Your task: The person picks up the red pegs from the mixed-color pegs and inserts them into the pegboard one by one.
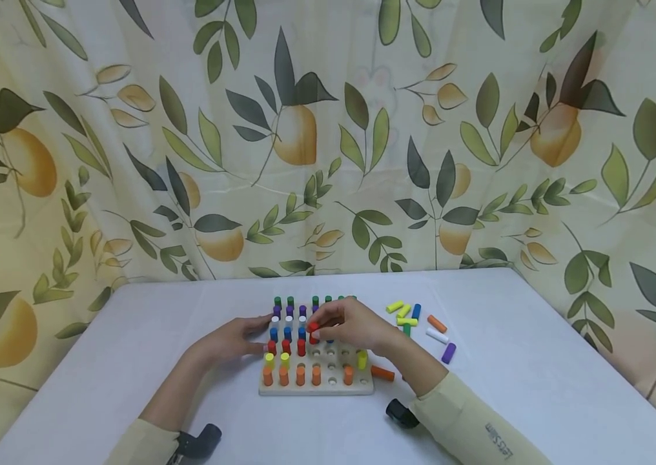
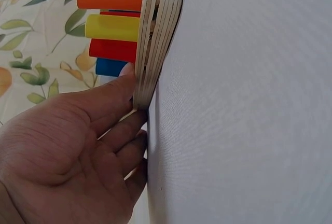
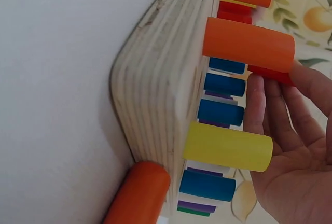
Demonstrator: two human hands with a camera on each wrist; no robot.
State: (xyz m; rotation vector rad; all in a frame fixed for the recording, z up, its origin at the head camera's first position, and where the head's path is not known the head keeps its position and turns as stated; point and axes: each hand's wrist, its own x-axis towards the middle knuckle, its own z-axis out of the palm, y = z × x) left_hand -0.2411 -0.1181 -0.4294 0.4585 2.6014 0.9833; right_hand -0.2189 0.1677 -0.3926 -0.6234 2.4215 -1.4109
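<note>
Right hand (image 1: 354,323): I see it pinching the red peg (image 3: 274,75).
Red peg: above the pegboard (image 1: 305,391).
Left hand (image 1: 229,339): thumb and fingers apart, touching the pegboard's left edge.
Worktop (image 1: 281,429): loose pegs (image 1: 449,352) at right.

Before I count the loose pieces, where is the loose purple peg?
In the head view, the loose purple peg lies on the table, right of the pegboard, just nearer the camera than the loose white peg.
</note>
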